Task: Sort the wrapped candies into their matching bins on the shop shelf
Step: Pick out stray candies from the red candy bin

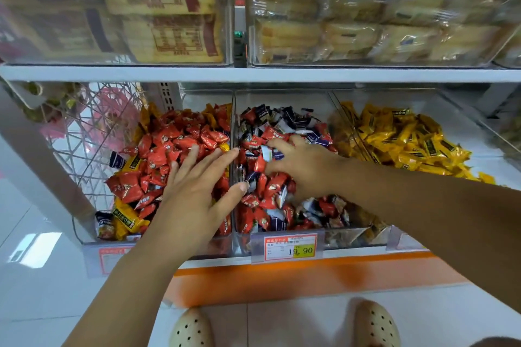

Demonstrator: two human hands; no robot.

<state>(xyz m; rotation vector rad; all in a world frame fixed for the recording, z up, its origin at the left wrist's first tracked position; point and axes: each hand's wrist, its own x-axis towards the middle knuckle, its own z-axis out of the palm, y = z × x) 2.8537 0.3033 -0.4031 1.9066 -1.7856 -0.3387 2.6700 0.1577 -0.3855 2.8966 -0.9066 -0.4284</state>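
Three clear bins sit side by side on the low shelf. The left bin (84, 234) holds mostly red wrapped candies (169, 144) with a few yellow and dark ones at its front. The middle bin (282, 98) holds mixed red and dark blue-white candies (284, 118). The right bin (423, 98) holds yellow candies (400, 135). My left hand (197, 186) hovers flat with spread fingers over the left bin, thumb across the divider. My right hand (304, 166) is dug into the middle bin, fingers curled round some red and blue candies.
A white shelf board (253, 74) runs just above the bins, carrying clear boxes of wrapped biscuits (352, 31). A wire basket (93, 127) hangs at the left. A price tag (290, 248) clips to the middle bin's front. My shoes (191, 329) stand on white floor tiles.
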